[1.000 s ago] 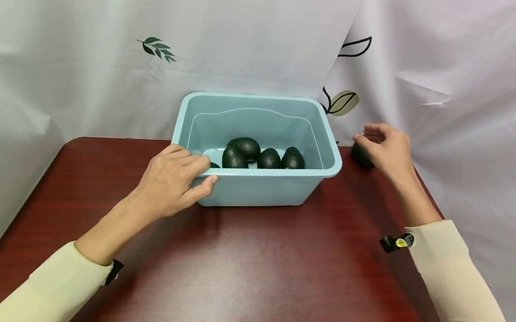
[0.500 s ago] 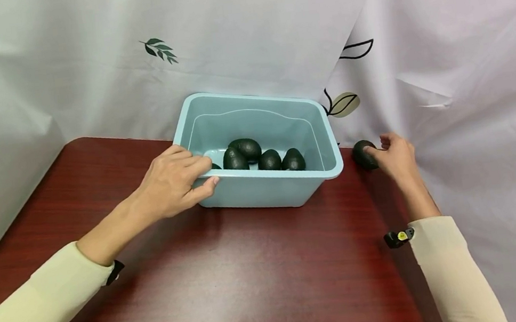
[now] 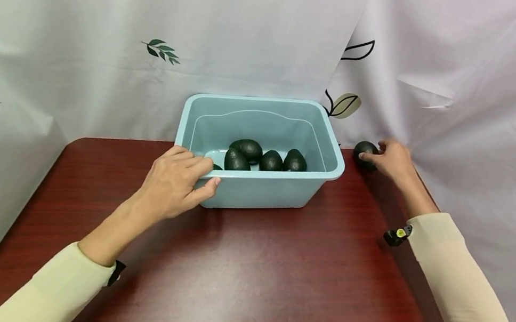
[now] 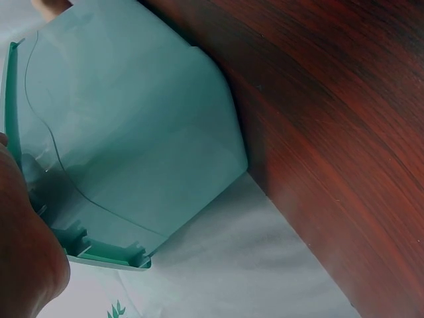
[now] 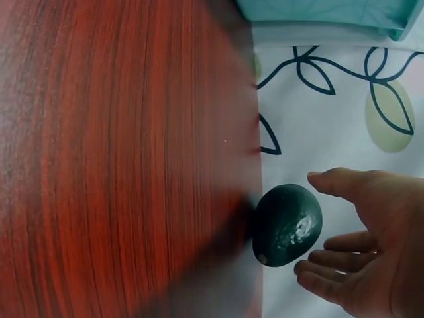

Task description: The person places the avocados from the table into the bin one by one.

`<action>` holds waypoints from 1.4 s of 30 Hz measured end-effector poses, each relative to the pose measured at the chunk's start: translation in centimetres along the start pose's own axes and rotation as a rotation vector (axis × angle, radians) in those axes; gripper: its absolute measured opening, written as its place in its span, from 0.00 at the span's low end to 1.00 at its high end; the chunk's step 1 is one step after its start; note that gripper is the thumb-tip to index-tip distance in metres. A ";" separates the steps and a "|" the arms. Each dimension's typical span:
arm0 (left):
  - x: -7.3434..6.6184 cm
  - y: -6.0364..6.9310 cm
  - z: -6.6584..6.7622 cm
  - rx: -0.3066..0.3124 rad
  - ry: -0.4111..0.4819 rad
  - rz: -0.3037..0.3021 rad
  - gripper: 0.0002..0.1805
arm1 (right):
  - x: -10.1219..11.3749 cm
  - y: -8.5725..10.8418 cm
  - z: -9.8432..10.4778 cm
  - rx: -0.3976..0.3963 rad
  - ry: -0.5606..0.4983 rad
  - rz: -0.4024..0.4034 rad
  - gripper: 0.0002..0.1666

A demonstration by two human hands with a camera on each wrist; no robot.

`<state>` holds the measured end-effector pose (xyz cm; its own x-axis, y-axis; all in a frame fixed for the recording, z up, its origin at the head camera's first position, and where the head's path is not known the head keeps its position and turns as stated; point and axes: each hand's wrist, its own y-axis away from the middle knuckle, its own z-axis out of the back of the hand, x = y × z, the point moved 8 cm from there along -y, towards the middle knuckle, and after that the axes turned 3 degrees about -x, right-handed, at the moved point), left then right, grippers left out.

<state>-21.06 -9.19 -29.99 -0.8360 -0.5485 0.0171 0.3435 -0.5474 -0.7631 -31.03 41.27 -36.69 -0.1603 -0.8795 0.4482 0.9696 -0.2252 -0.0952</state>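
My left hand (image 3: 175, 184) grips the near left rim of a light blue plastic bin (image 3: 252, 194), with the thumb outside and the fingers over the edge. Several dark green avocados (image 3: 270, 161) lie in the bin; one at the left is mostly hidden behind the rim and hand. Right of the bin, a single avocado (image 3: 366, 155) rests at the table's edge by the cloth. My right hand (image 3: 394, 161) is beside it, thumb and fingers spread around its right side. In the right wrist view, a small gap shows between that avocado (image 5: 288, 225) and the thumb.
A reddish-brown wooden table (image 3: 253, 279) carries the bin near its back edge. White cloth (image 3: 242, 34) with leaf prints hangs behind the table and along both sides, close to the bin and the lone avocado.
My right hand has shifted from over the lone avocado to its right side, then slightly in toward it, leaving the fruit more visible. The left hand keeps its grip on the bin.
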 end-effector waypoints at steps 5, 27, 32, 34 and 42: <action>0.1 0.1 -0.1 0.007 0.013 0.014 0.21 | -0.1 -0.2 -0.4 0.009 0.000 -0.001 0.49; 0.1 0.1 -0.1 0.005 0.020 0.015 0.21 | -1.3 -0.9 -0.9 0.003 0.009 -0.043 0.49; 0.2 0.0 -0.1 0.010 0.011 0.011 0.21 | -3.5 -2.6 -1.7 -0.017 0.034 -0.068 0.52; 0.2 0.1 -0.1 0.012 0.009 0.014 0.22 | -4.6 -3.5 -2.1 -0.026 0.050 -0.074 0.54; 0.1 0.0 0.0 0.008 0.010 0.010 0.21 | -4.2 -2.7 -1.7 -0.030 0.014 -0.068 0.51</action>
<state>-21.16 -9.26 -30.03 -0.8368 -0.5475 0.0033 0.3551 -0.5473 -0.7578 -33.29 44.88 -39.87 -0.2281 -0.8674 0.4422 0.9505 -0.2968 -0.0919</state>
